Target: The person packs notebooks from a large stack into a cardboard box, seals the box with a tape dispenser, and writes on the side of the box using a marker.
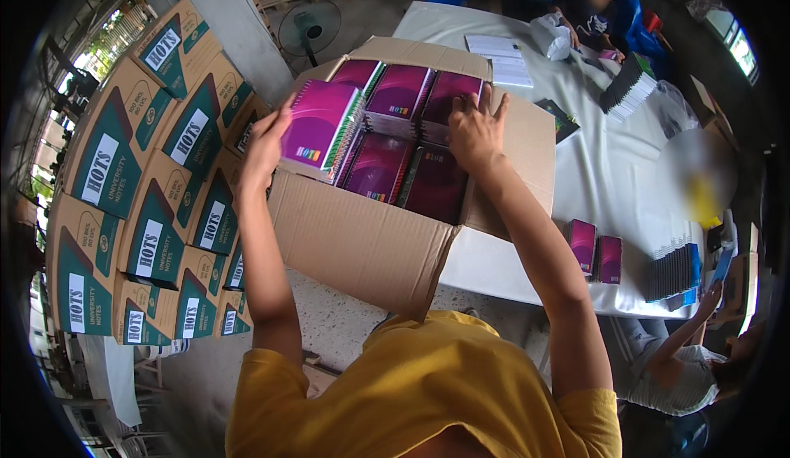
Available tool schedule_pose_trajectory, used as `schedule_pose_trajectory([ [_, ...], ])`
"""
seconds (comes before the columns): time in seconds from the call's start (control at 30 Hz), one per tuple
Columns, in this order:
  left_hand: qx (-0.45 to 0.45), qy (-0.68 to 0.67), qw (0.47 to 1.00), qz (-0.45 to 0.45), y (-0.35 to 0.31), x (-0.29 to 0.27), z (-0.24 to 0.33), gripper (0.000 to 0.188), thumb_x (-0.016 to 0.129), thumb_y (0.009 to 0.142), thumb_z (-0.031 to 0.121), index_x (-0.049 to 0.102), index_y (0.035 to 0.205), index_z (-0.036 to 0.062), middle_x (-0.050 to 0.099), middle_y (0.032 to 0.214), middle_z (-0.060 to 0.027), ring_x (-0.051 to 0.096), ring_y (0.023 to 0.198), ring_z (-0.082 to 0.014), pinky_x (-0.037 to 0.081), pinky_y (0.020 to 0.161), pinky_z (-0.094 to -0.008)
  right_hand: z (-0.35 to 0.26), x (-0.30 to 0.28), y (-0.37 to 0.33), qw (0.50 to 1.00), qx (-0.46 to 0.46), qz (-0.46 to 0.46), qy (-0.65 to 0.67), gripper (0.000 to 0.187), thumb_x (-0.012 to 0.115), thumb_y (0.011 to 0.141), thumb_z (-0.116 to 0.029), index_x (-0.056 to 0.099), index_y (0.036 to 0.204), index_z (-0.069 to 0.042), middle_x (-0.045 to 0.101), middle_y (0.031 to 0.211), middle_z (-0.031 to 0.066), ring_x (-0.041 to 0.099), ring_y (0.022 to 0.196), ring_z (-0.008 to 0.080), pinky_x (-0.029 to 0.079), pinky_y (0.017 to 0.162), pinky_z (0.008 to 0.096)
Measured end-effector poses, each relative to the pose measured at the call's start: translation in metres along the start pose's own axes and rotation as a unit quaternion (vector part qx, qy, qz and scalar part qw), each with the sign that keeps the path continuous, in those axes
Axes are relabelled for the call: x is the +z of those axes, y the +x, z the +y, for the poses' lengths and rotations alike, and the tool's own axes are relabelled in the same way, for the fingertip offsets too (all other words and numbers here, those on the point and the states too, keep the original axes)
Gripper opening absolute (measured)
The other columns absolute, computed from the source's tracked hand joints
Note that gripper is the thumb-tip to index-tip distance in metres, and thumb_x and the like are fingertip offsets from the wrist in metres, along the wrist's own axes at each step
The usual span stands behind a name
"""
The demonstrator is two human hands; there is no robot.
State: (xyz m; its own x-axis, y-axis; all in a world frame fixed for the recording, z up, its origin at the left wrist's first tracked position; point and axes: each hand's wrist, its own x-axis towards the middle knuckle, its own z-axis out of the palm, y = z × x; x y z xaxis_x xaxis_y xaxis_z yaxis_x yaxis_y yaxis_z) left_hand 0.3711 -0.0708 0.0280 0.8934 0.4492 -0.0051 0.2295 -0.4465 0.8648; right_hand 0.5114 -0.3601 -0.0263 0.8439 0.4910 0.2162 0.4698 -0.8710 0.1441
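Observation:
A brown cardboard box (362,240) with its flaps folded out holds several stacks of purple spiral notebooks (399,92). At its left side one stack of spiral notebooks (317,125) sits higher than the others and slightly askew. My left hand (265,141) grips that stack's left edge, its fingers pressed along the side; the thumb is hard to make out. Fingers spread, my right hand (479,133) rests on the right edge of the far-right stack, beside the box's right flap. A darker notebook stack (434,182) lies in the near right corner.
Piled cartons (148,236) in brown and green stand at my left. The box rests on a table with a white cloth (609,203), where small purple notebooks (583,244) and a dark stack (675,273) lie. Two people work around it. A fan (309,28) stands beyond.

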Motion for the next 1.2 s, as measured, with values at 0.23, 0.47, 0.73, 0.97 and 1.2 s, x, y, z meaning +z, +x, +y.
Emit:
schedule_pose_trajectory([
  [0.23, 0.271, 0.316, 0.901, 0.121, -0.026, 0.057, 0.018, 0.075, 0.069, 0.083, 0.041, 0.035, 0.148, 0.0223, 0.022, 0.155, -0.0186, 0.026, 0.141, -0.0386, 0.026, 0.113, -0.0519, 0.04, -0.028, -0.103, 0.918, 0.029, 0.237, 0.316, 0.036, 0.071, 0.078, -0.017, 0.066, 0.114, -0.01, 0.052, 0.137, 0.0159, 0.037, 0.134, 0.0425, 0.026, 0.105, 0.0637],
  [0.47, 0.171, 0.416, 0.889, -0.08, 0.019, 0.067, -0.03, 0.099, 0.074, 0.075, 0.041, 0.014, 0.153, 0.027, 0.012, 0.159, -0.0132, 0.009, 0.146, -0.0369, 0.011, 0.111, -0.0628, 0.112, 0.023, -0.209, 0.901, 0.148, 0.261, 0.312, 0.027, 0.071, 0.075, -0.002, 0.071, 0.101, -0.01, 0.058, 0.13, 0.0103, 0.049, 0.122, 0.0362, 0.042, 0.1, 0.0451],
  [0.73, 0.346, -0.258, 0.742, -0.513, -0.129, 0.197, 0.095, 0.093, 0.079, 0.074, 0.047, 0.039, 0.139, -0.0065, 0.045, 0.141, -0.0194, 0.049, 0.125, -0.0324, 0.038, 0.103, -0.0456, 0.286, 0.13, -0.342, 0.838, 0.464, 0.164, 0.234, 0.047, 0.073, 0.072, -0.017, 0.065, 0.118, -0.013, 0.05, 0.134, 0.0218, 0.044, 0.124, 0.0392, 0.038, 0.104, 0.0468],
  [0.97, -0.04, -0.149, 0.802, -0.577, -0.188, 0.472, 0.058, 0.071, 0.069, 0.086, 0.042, 0.041, 0.142, 0.0069, 0.052, 0.13, -0.0098, 0.057, 0.103, -0.0145, 0.05, 0.083, -0.0288, 0.374, 0.198, -0.346, 0.901, 0.354, -0.198, 0.155, 0.114, 0.081, 0.058, -0.048, 0.013, 0.15, -0.043, 0.005, 0.152, 0.0335, 0.034, 0.127, 0.059, 0.041, 0.1, 0.0561],
  [1.2, -0.035, 0.012, 0.944, -0.328, -0.175, 0.649, 0.008, 0.091, 0.066, 0.085, 0.05, 0.021, 0.15, 0.007, 0.042, 0.14, -0.0205, 0.054, 0.112, -0.0375, 0.04, 0.102, -0.0392, 0.38, 0.206, -0.356, 0.897, 0.353, -0.143, 0.224, 0.106, 0.078, 0.06, -0.052, 0.018, 0.147, -0.049, 0.019, 0.149, 0.0281, 0.038, 0.124, 0.054, 0.047, 0.095, 0.0544],
])
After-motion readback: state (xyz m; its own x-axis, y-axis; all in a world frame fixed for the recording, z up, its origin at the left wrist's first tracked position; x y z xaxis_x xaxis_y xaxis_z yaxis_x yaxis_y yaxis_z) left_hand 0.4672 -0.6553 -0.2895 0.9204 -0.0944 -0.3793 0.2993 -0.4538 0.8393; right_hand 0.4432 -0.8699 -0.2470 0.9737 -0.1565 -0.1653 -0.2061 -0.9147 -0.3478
